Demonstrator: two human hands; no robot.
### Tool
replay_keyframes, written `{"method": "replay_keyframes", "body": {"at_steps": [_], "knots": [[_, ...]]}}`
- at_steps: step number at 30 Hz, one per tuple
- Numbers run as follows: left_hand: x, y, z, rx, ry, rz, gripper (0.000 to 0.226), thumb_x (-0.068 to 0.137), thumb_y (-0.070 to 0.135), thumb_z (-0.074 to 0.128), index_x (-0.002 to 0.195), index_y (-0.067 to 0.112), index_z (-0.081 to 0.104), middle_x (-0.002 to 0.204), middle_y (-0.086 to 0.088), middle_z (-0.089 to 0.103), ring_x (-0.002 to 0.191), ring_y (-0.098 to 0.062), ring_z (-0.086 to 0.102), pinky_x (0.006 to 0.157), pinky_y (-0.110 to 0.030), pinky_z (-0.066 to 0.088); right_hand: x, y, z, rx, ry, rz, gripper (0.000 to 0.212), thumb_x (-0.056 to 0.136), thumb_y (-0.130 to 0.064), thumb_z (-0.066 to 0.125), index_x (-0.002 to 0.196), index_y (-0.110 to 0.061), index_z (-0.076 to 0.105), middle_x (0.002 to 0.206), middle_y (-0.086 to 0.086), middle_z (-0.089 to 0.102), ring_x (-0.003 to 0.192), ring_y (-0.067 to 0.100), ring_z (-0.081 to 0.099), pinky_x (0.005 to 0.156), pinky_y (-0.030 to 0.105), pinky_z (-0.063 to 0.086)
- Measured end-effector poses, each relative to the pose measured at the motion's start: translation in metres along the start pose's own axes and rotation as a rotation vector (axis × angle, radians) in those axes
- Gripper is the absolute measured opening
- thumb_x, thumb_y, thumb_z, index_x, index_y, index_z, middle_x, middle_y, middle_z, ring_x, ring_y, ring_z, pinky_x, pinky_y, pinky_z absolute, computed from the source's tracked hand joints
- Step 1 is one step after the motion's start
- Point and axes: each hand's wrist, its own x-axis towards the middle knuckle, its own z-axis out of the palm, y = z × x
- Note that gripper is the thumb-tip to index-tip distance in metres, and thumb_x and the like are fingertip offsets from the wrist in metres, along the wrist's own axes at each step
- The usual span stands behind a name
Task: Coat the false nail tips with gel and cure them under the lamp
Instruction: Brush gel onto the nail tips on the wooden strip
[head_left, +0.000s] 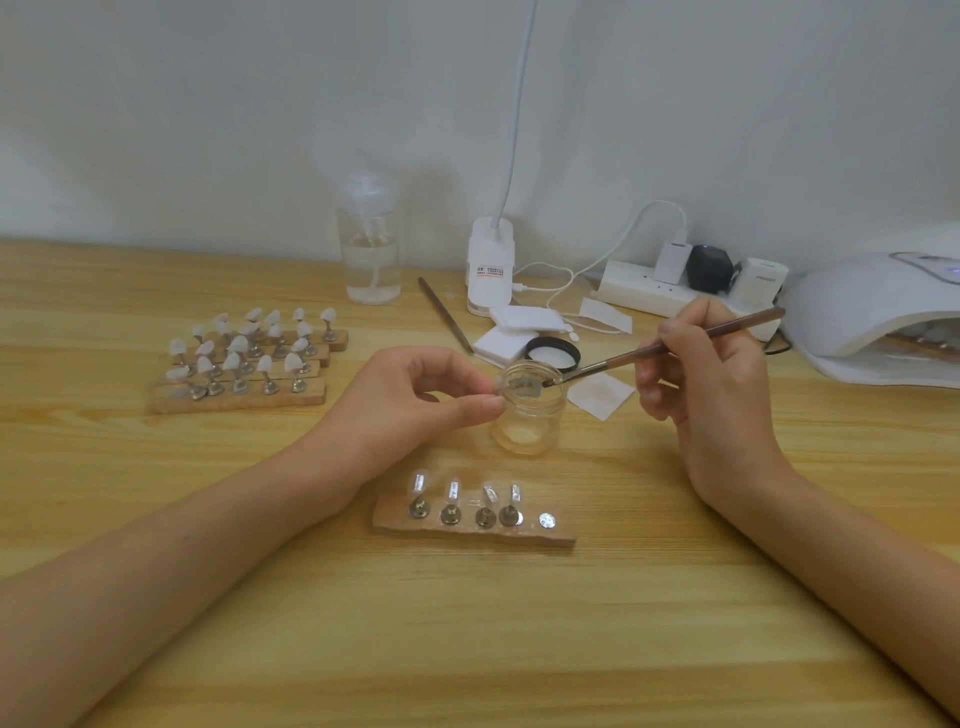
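The left hand (415, 395) pinches a small clear-and-grey piece (522, 387) at the mouth of the round glass jar (530, 415); it is too blurred to identify. The right hand (711, 384) grips a thin brown brush (670, 343), with its bristles touching that piece. Just beyond the jar lies a black ring-shaped lid (553, 356). Near the jar, a rough wooden strip (472, 532) carries four clear tips (452, 491) on metal stands. More strips with white tips (249, 353) sit far left. A smooth white domed lamp (872, 322) stands far right on the pale woodgrain bench (467, 649).
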Motion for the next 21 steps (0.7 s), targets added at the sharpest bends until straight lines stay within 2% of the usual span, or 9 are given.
{"method": "replay_keyframes", "body": {"at_steps": [6, 8, 11, 14, 21], "knots": [[0.001, -0.001, 0.0, 0.02, 0.007, 0.005, 0.026, 0.06, 0.042, 0.079, 0.078, 0.023, 0.074, 0.087, 0.01, 0.076, 0.066, 0.009, 0.063, 0.067, -0.008, 0.045, 0.005, -0.004, -0.008, 0.016, 0.053, 0.043, 0.032, 0.096, -0.004, 0.048, 0.068, -0.019, 0.047, 0.056, -0.002, 0.056, 0.049, 0.011, 0.05, 0.042, 0.019, 0.038], [0.002, -0.001, -0.001, 0.03, 0.006, -0.001, 0.018, 0.066, 0.036, 0.081, 0.077, 0.024, 0.074, 0.087, 0.01, 0.076, 0.065, 0.009, 0.062, 0.07, -0.013, 0.044, 0.006, -0.004, -0.009, 0.054, 0.05, 0.04, 0.032, 0.098, -0.005, 0.046, 0.069, -0.019, 0.048, 0.056, -0.002, 0.057, 0.05, 0.011, 0.052, 0.043, 0.02, 0.039], [0.002, -0.002, -0.001, 0.025, -0.002, 0.004, 0.013, 0.072, 0.03, 0.082, 0.079, 0.022, 0.074, 0.088, 0.01, 0.076, 0.063, 0.01, 0.06, 0.074, -0.022, 0.041, 0.006, -0.006, -0.008, 0.089, -0.064, -0.082, 0.023, 0.094, -0.007, 0.046, 0.075, -0.018, 0.052, 0.061, 0.0, 0.059, 0.052, 0.014, 0.053, 0.046, 0.021, 0.043], [0.001, -0.001, 0.0, 0.018, -0.006, 0.017, 0.012, 0.073, 0.029, 0.082, 0.079, 0.022, 0.074, 0.086, 0.011, 0.076, 0.06, 0.011, 0.059, 0.074, -0.023, 0.042, 0.007, -0.008, -0.009, -0.03, -0.174, -0.216, 0.02, 0.086, -0.004, 0.044, 0.082, -0.021, 0.054, 0.067, 0.0, 0.06, 0.055, 0.019, 0.054, 0.049, 0.025, 0.046], [0.002, -0.003, -0.001, 0.011, -0.007, 0.036, 0.011, 0.072, 0.028, 0.083, 0.076, 0.026, 0.074, 0.084, 0.012, 0.075, 0.066, 0.009, 0.063, 0.078, -0.024, 0.045, 0.009, -0.014, -0.016, -0.081, -0.241, -0.277, 0.023, 0.076, 0.004, 0.038, 0.082, -0.016, 0.047, 0.063, 0.001, 0.055, 0.053, 0.019, 0.047, 0.045, 0.025, 0.042]]}}
